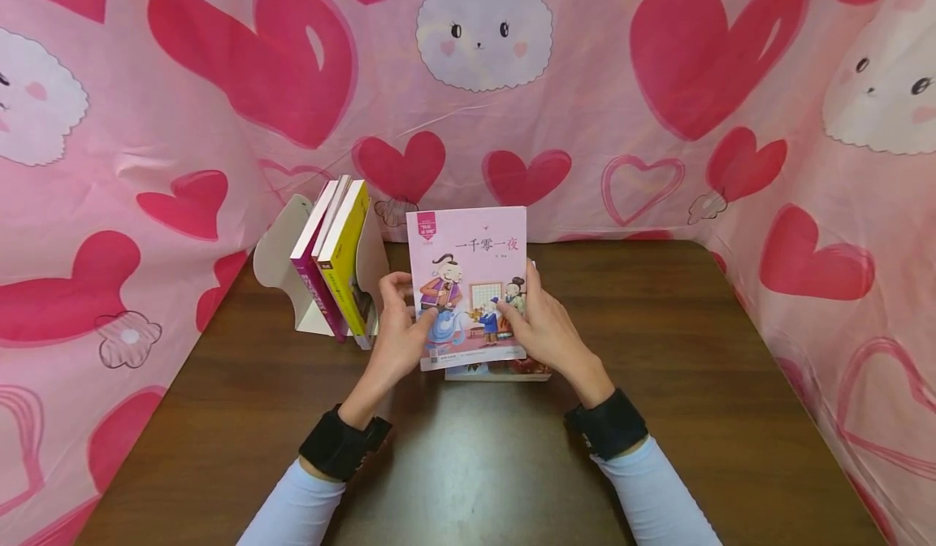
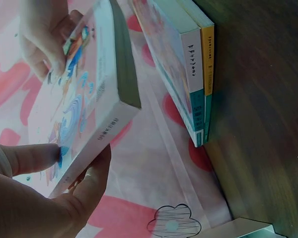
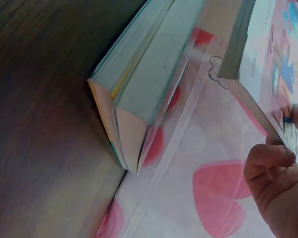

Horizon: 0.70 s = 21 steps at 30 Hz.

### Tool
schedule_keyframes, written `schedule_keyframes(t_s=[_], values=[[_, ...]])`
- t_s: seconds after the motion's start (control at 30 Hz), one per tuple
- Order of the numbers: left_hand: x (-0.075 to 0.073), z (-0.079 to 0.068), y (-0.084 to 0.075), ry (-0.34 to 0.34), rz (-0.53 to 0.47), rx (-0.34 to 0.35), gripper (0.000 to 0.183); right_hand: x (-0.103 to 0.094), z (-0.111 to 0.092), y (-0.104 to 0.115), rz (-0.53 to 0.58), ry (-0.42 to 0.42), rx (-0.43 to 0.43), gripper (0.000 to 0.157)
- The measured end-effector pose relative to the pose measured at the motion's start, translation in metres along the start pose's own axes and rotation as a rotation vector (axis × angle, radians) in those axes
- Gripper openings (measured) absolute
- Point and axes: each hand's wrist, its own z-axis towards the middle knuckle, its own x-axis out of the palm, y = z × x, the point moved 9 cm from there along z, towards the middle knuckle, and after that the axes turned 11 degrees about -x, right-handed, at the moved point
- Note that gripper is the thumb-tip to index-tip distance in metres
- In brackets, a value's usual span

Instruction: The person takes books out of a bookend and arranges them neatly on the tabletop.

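Note:
A pink-covered picture book (image 1: pixel 471 286) with cartoon figures is held up between both hands, its cover towards me. My left hand (image 1: pixel 400 331) grips its left edge, thumb on the cover and fingers behind. On the opposite edge my right hand (image 1: pixel 552 327) grips it the same way. Below and behind it lies a stack of two books (image 1: pixel 497 370), mostly hidden in the head view. The left wrist view shows the spines of these stacked books (image 2: pixel 192 64), apart from the held book (image 2: pixel 97 116).
To the left stands a cream bookend holder (image 1: pixel 292 229) with several upright books, among them a yellow book (image 1: pixel 344 257) and a purple book (image 1: pixel 319 294). The brown wooden table (image 1: pixel 658 416) is enclosed by a pink curtain (image 1: pixel 468 123) with hearts and rabbits.

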Motion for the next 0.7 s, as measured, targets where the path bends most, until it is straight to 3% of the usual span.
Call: schedule_keyframes(t_s=[0.47, 0.7], values=[[0.007, 0.005, 0.003, 0.048, 0.153, 0.015, 0.064, 0.005, -0.003, -0.009, 0.019, 0.053, 0.082, 0.093], [0.008, 0.004, 0.0, 0.044, 0.248, 0.089, 0.071, 0.004, -0.003, -0.012, 0.043, 0.054, 0.092, 0.094]])
